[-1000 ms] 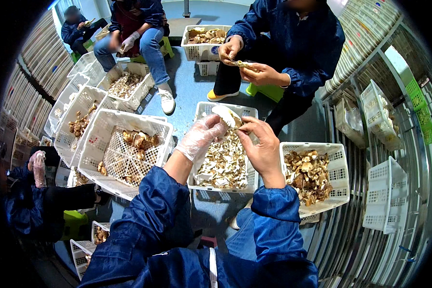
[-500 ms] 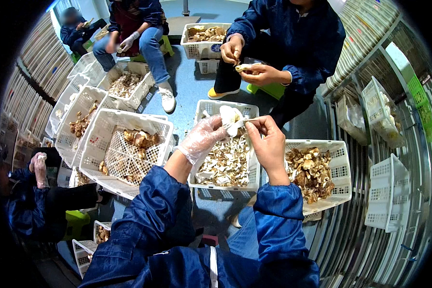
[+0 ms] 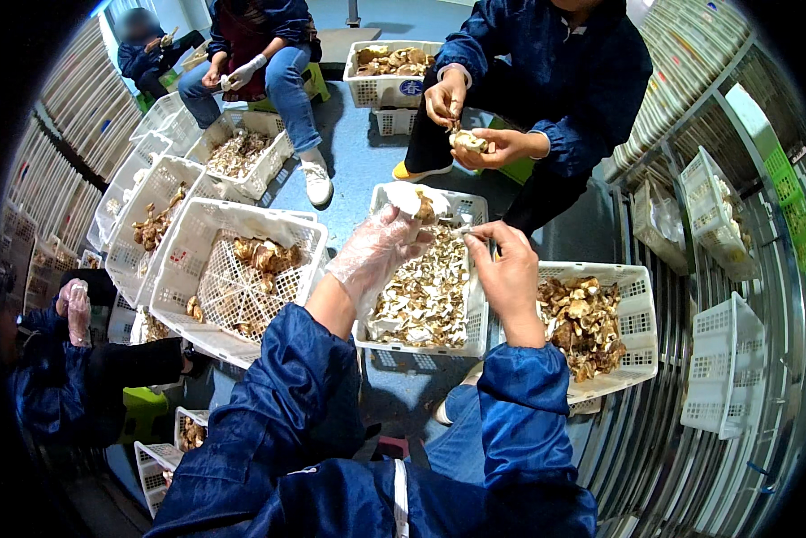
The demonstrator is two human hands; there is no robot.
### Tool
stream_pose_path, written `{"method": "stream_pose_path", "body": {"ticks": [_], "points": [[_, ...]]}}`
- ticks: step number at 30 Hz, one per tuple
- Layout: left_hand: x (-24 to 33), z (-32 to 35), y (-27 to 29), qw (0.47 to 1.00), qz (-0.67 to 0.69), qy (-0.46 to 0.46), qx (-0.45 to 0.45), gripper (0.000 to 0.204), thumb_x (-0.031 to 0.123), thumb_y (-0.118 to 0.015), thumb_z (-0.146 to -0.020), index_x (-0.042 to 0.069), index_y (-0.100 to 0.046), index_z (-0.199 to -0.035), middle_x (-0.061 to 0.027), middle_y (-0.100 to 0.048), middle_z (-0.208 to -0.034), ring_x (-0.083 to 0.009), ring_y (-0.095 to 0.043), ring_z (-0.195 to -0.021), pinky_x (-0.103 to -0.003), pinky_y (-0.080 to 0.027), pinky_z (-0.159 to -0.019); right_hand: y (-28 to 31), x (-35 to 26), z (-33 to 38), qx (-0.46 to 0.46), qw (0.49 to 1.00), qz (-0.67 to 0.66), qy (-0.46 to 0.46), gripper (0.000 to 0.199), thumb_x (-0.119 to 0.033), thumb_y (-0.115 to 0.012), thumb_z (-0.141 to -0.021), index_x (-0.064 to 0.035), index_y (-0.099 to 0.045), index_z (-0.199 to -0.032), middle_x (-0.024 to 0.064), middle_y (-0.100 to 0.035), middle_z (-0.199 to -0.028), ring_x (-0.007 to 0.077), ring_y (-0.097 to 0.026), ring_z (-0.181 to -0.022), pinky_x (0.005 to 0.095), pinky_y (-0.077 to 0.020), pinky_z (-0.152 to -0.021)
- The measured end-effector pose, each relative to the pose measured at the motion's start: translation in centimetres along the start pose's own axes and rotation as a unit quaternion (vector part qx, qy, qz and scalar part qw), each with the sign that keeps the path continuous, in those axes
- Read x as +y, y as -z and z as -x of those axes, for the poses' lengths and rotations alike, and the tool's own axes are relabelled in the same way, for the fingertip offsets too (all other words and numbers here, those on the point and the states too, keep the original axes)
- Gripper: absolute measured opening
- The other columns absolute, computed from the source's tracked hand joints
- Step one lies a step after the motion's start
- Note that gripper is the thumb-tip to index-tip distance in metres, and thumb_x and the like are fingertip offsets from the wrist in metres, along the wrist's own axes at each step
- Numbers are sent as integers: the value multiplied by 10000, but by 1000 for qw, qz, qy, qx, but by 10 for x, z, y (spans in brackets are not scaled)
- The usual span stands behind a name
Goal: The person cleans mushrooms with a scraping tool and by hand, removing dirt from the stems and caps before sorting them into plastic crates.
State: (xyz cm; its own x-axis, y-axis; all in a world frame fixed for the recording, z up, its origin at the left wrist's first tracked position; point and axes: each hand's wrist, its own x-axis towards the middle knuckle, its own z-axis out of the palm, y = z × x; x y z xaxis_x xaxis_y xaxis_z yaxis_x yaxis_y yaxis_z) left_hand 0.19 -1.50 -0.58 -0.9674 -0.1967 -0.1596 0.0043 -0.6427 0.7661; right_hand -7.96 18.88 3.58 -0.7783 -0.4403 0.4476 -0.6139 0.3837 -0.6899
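Observation:
In my left hand (image 3: 376,254), which wears a clear plastic glove, is a mushroom (image 3: 417,201), pale with a brown patch facing right. The bare fingers of my right hand (image 3: 509,278) are pinched together just right of it, at something small and pale I cannot make out. Both hands are above a white perforated crate (image 3: 422,350) of brown and white mushroom trimmings (image 3: 421,300). By my right wrist, a second white crate (image 3: 641,341) holds brown mushrooms (image 3: 584,327).
Left of me is a white crate (image 3: 165,309) with a few brown mushroom clumps (image 3: 264,258). A co-worker (image 3: 546,90) opposite handles a mushroom (image 3: 468,142). Other people sit at the upper left and left. Racks with crates (image 3: 726,363) line the right side.
The mushroom in my left hand has turned, bringing a brown patch into view. It has shifted slightly left and up. My right fingertips are now apart from it.

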Motion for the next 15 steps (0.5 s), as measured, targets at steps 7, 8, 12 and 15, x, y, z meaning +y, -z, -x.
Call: {"method": "stream_pose_path", "body": {"ticks": [7, 8, 12, 15], "points": [[2, 2, -7, 1000, -10, 20, 19, 434, 324, -725, -999, 87, -593, -1337, -40, -699, -1177, -136, -669, -944, -251, -519, -760, -7, -12, 0, 29, 990, 21, 136, 145, -75, -804, -809, -74, -724, -931, 57, -738, -1113, 305, -658, -1069, 407, -529, -943], [2, 3, -9, 999, -15, 24, 24, 427, 327, -721, -1002, 84, -596, -1331, -35, -700, -1165, -129, -670, -930, -242, -514, -745, -8, -13, 0, 35, 989, 23, 145, 157, -59, -804, -800, -79, -724, -934, 49, -730, -1132, 299, -659, -1069, 402, -540, -923], [2, 6, -16, 999, -24, 31, 6, 394, 332, -708, -1010, 74, -611, -1293, -27, -693, -1113, -118, -677, -891, -228, -501, -700, -14, -18, 0, 50, 981, 30, 184, 234, -32, -803, -773, -105, -717, -978, 39, -720, -1132, 288, -664, -1068, 406, -559, -876], [-2, 4, -17, 999, -45, 26, -9, 373, 336, -693, -1018, 62, -620, -1262, -32, -689, -1089, -121, -684, -885, -229, -498, -683, -16, -18, -1, 58, 977, 45, 199, 262, -27, -799, -764, -112, -707, -995, 38, -716, -1149, 289, -664, -1074, 410, -561, -881]]}}
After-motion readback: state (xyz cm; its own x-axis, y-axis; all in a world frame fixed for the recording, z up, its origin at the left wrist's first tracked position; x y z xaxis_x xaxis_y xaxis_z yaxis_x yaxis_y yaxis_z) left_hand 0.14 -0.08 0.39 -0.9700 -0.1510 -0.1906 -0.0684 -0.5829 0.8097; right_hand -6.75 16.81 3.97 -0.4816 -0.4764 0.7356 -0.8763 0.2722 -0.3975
